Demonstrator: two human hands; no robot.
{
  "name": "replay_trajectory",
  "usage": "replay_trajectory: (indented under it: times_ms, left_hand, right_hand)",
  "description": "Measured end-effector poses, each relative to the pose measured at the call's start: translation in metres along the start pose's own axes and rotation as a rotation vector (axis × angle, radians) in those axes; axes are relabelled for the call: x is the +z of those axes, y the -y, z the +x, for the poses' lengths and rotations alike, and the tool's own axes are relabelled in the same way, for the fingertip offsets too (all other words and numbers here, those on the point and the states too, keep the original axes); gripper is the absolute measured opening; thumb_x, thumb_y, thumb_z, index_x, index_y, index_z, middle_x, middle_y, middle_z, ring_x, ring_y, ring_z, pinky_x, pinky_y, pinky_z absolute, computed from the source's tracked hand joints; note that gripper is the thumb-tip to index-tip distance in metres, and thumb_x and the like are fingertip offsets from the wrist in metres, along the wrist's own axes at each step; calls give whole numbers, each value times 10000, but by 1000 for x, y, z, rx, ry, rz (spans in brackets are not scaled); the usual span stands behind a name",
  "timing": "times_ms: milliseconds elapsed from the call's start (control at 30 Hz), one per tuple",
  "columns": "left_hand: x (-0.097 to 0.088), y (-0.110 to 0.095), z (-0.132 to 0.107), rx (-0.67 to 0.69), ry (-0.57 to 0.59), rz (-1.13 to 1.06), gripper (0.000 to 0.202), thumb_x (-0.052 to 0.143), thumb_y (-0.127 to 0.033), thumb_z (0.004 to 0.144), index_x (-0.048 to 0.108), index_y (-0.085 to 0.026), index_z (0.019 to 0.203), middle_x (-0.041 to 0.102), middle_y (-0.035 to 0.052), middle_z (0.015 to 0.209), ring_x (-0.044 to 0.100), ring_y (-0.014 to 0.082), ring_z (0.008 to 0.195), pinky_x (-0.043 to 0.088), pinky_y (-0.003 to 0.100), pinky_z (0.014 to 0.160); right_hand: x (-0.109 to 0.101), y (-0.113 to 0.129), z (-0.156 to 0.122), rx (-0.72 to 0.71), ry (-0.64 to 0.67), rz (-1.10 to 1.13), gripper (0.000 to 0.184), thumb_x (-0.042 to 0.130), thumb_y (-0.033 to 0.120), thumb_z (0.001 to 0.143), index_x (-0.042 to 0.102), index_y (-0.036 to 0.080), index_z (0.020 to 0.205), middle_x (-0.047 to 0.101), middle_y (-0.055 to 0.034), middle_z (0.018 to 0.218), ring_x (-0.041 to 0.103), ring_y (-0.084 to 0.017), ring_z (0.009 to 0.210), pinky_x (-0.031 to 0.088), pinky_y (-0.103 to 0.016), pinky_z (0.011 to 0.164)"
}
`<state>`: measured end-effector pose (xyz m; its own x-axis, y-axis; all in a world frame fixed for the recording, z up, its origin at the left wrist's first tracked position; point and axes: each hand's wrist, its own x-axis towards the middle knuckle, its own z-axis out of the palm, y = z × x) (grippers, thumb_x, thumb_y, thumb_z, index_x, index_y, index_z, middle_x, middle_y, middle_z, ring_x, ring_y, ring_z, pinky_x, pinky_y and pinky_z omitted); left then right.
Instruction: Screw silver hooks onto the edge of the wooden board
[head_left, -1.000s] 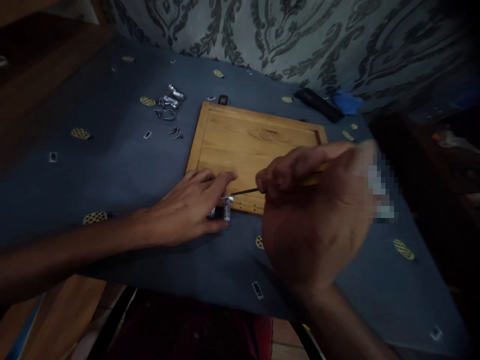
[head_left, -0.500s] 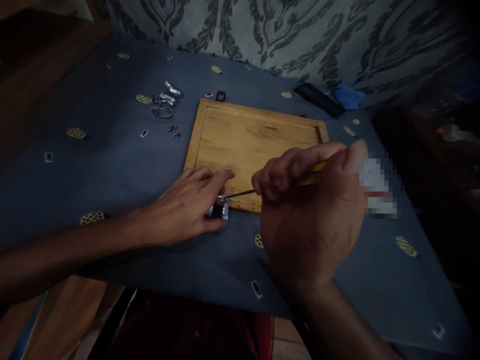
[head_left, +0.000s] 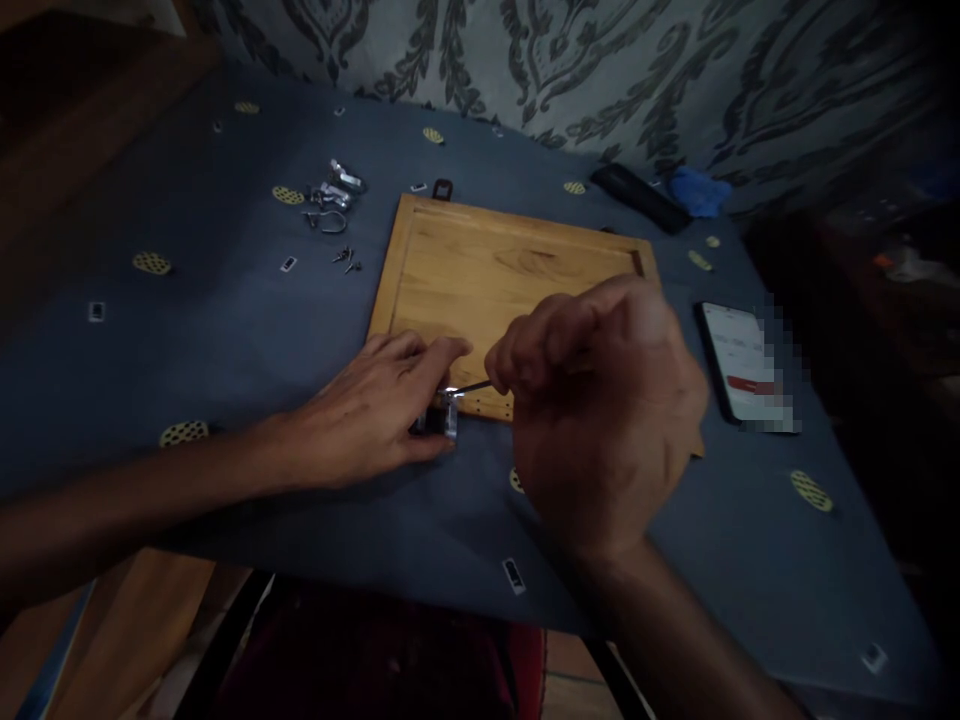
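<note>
A wooden board (head_left: pixel 465 260) with a raised rim lies on the table, with a row of small holes along its near edge. My left hand (head_left: pixel 382 405) rests over the near left corner, thumb and fingers closed around a shiny metal fitting (head_left: pixel 451 420) at that edge. My right hand (head_left: pixel 600 410) is wrapped round a screwdriver, whose thin dark shaft (head_left: pixel 474 386) slants left and down. Its tip meets the top of the fitting. The handle is hidden inside my right fist.
Several metal fittings (head_left: pixel 337 190) and small screws (head_left: pixel 346 260) lie left of the board. A phone (head_left: pixel 746 370) is at the right. Toward the wall are a black case (head_left: pixel 640 198) and a blue cloth (head_left: pixel 699 192). The dark blue patterned tablecloth (head_left: pixel 247 350) covers the table.
My right hand has turned and shifted a little left, uncovering more of the phone; the yellow handle no longer shows. My left hand stays in place on the fitting.
</note>
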<state>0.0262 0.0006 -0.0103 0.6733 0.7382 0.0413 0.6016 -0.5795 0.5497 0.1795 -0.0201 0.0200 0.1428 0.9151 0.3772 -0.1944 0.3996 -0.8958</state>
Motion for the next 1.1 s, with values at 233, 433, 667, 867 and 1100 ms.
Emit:
replay_trajectory:
  times_ms: [233,433,667,867,1100]
  left_hand:
    - [1,0,0,18,-26,-9,550,762,-301,833,431,-210,1262,589,24,990,570,261,1051,476,395,967]
    - [2,1,0,23,-28,-1,563,746,-328,850,417,-228,1295,597,29,1013,577,274,1074,480,417,977]
    - [4,3,-2,8,-39,13,688,758,-327,843,387,-190,1406,631,66,1117,567,279,1137,470,401,988]
    - [3,2,-1,-1,-19,9,694,747,-323,848,379,-188,1421,645,67,1123,567,279,1145,471,409,992]
    - [1,2,-2,2,-20,2,685,747,-319,841,399,-181,1414,645,75,1125,572,292,1154,470,417,998]
  right_hand:
    - [-2,1,10,62,121,-7,358,510,233,991,450,243,638,356,47,585,326,-129,517,361,-300,533]
    - [-3,1,9,67,98,-25,363,548,300,971,442,251,627,342,52,563,349,-137,502,359,-300,510]
    - [-1,8,9,68,-85,147,356,563,158,856,408,228,544,313,65,484,281,-99,445,285,-257,441]
    - [-4,5,9,95,-77,65,387,580,231,883,376,230,555,322,60,511,299,-94,447,326,-251,445]
    - [-6,3,7,41,-19,46,398,568,232,939,383,245,587,309,59,532,325,-119,468,330,-279,466]
